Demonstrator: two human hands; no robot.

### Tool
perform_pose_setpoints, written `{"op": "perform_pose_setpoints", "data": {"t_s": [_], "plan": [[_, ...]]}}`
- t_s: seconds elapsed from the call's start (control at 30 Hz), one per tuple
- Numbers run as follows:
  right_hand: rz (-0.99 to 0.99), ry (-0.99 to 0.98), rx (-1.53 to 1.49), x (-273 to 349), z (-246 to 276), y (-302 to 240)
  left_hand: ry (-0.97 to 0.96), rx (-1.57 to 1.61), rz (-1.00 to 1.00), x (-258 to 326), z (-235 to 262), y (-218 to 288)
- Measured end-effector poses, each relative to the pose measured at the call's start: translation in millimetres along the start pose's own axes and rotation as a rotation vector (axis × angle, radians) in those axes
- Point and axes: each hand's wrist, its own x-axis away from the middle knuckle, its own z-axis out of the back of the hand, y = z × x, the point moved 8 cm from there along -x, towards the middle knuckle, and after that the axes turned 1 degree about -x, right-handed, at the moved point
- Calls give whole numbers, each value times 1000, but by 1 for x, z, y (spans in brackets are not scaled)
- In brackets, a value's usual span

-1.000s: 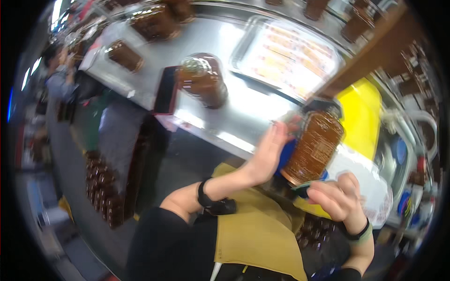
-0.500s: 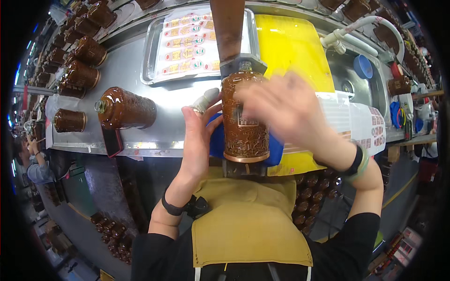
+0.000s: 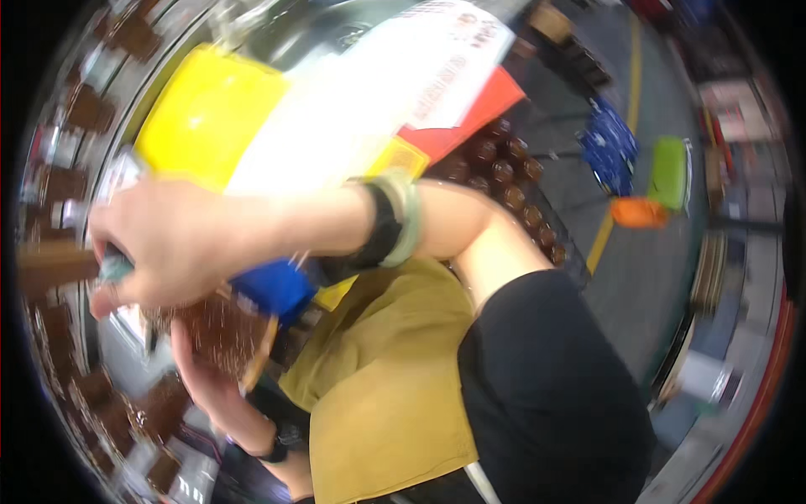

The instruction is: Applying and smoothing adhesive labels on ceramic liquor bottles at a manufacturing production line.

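Head view, blurred: right hand (image 3: 172, 239) closed over top of brown jar (image 3: 220, 332), left hand (image 3: 206, 382) cupping jar from below, at chest height over mustard apron (image 3: 378, 378). Yellow tub (image 3: 197, 113) behind on counter (image 3: 277, 34).

Bright, even light, with heavy motion blur throughout, blown-out white glare at the top and fisheye-bent edges.

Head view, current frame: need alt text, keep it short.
Blurred fisheye view down at a person in a mustard apron: the right hand grips the top of a brown jar while the left hand supports it from below. Behind are a yellow tub and more brown jars.
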Motion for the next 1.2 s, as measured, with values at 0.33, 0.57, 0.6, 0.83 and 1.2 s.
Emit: {"op": "perform_pose_setpoints", "data": {"t_s": [0.33,0.57,0.6,0.83,1.2], "plan": [[225,223,238,148,68,-61,-293,-1170,-1226,112,-120,47],[97,498,361,275,141,-56,-578,-833,-1055,136,-182,-4],[-5,546,372,307,162,-50,-413,-821,-1046,131,-143,-10],[-720,1015,1035,547,264,-29,528,250,-161,108,175,-134],[-1471,1130,1307,825,347,142,487,804,-190,32,163,-93]]}}
